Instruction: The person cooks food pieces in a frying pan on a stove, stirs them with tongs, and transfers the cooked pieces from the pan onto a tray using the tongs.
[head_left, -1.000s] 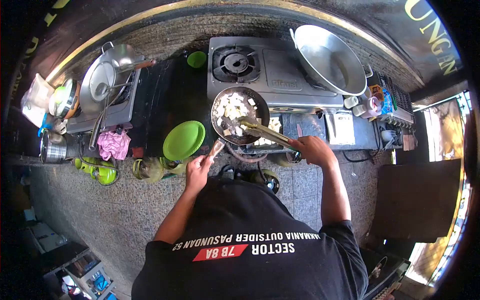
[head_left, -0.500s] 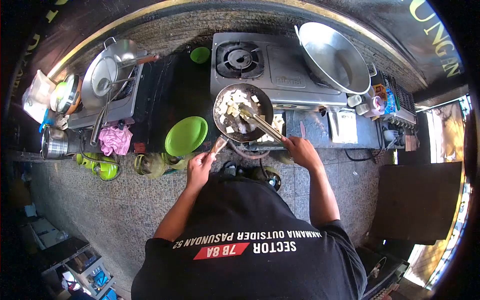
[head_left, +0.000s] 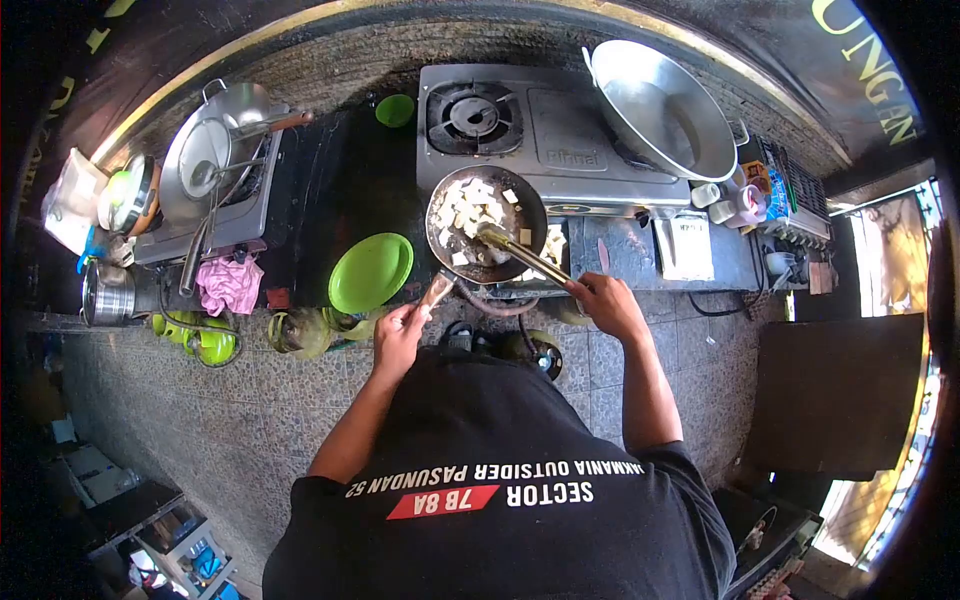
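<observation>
My left hand (head_left: pixel 398 338) is closed round the handle of a dark frying pan (head_left: pixel 519 262), held over the counter's front edge. Pale, cube-like food pieces (head_left: pixel 470 207) lie in the pan, mostly toward its upper left. My right hand (head_left: pixel 608 303) grips metal tongs (head_left: pixel 540 263), whose far ends reach down among the pieces. Behind the pan's lower right side, more pale pieces (head_left: pixel 553 248) show on the counter, partly hidden by the pan and tongs.
A two-burner gas stove (head_left: pixel 560 120) stands behind the pan, with a large metal wok (head_left: pixel 665 110) on its right. Left of the pan lies a green plate (head_left: pixel 371 274). Another stove (head_left: pixel 235 215) with pans and a pink cloth (head_left: pixel 229 285) are farther left. Green gas cylinders (head_left: pixel 212 341) stand below.
The tongs have shifted slightly within the pan, and the food pieces are more bunched toward its upper left. Both hands keep their hold; the view has shifted a little.
</observation>
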